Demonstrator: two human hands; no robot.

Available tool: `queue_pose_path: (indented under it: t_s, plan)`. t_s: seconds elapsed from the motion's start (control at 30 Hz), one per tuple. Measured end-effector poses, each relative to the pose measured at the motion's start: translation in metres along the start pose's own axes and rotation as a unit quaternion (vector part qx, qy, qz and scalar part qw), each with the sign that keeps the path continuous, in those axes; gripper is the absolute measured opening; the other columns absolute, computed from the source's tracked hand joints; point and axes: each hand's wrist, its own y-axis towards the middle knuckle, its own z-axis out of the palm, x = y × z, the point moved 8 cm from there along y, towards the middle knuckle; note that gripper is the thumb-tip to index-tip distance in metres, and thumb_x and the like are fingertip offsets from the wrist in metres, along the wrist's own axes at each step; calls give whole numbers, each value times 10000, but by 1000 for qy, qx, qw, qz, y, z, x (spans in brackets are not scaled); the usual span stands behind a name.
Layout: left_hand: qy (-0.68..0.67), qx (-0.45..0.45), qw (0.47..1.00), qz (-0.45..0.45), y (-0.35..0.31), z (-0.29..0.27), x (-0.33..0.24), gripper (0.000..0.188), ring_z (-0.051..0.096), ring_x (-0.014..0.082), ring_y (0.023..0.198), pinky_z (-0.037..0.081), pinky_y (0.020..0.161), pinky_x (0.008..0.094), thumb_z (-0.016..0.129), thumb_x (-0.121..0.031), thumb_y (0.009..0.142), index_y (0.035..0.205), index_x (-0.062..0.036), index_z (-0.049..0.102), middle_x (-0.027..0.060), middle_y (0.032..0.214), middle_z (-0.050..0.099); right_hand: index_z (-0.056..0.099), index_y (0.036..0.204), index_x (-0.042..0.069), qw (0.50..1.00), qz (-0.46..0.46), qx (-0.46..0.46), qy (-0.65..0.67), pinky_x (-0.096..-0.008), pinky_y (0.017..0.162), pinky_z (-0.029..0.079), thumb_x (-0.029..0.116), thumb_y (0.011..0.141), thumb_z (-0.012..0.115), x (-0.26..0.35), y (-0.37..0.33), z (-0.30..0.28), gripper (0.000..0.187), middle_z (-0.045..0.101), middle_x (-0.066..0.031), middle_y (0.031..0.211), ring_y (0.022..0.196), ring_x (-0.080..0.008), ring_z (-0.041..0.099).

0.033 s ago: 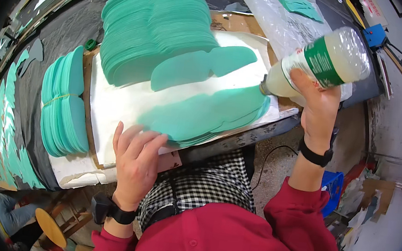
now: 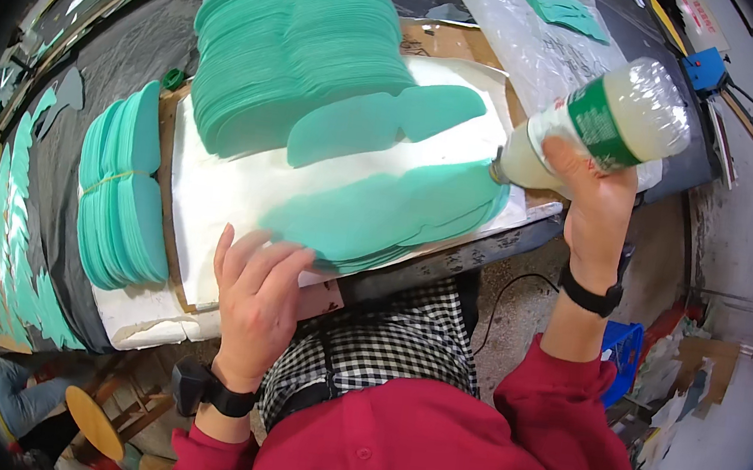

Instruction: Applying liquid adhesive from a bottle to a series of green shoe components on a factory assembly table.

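Gripping a slanted bottle [image 2: 604, 126], the right hand [image 2: 601, 200] curled around it.
The bottle's long axis ran down leftward, mouth at the green pieces' [image 2: 389, 207] right end; the left hand [image 2: 256, 310] spread loosely, fingers at their left end.

Left grip [image 2: 256, 314] loose — right grip [image 2: 599, 203] snug

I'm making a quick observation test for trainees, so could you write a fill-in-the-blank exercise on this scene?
1. The bottle, its mouth at the fanned green pieces, is in the person's ____ hand.
2. The checked cloth at the waist is black and ____.
3. The bound bundle stands to the ____ of the tall stack.
4. The strap on each wrist is ____.

Missing words: right; white; left; black.
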Motion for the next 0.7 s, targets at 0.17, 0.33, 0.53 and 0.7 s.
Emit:
queue_pose_path:
  t_s: [0.17,0.33,0.53,0.7]
  plan:
    - [-23,-3,1000,-10,-4,-3,12,234,600,333,1183,327,1180,551,634,62,831,996,-86,707,42,1081,710,670,1187,-53,997,53,18,-56,-363,936,560,-30,814,815,8,-45,38,401,722,-136,1151,1048,-213,696]
    - [-71,-90,993,-35,-16,-23,22,287,609,338,1155,336,1167,549,614,123,785,970,-81,693,66,1069,690,700,1141,-20,976,-109,165,-95,-345,850,574,57,782,867,30,-83,122,403,751,-109,1072,952,-208,723]
    - [-72,-151,981,-103,-36,-42,38,264,623,327,1076,353,1134,529,605,115,783,937,-85,682,77,1001,657,528,1367,9,942,-138,291,-99,-357,845,580,83,762,866,44,-84,197,697,752,-133,1078,1013,-206,740]
    - [-53,-153,984,-78,-32,-43,29,279,618,310,1022,358,1117,510,597,124,758,925,-83,682,77,956,642,549,1331,6,969,34,244,25,-349,867,576,110,788,876,16,-60,189,643,741,-140,1129,1045,-214,732]
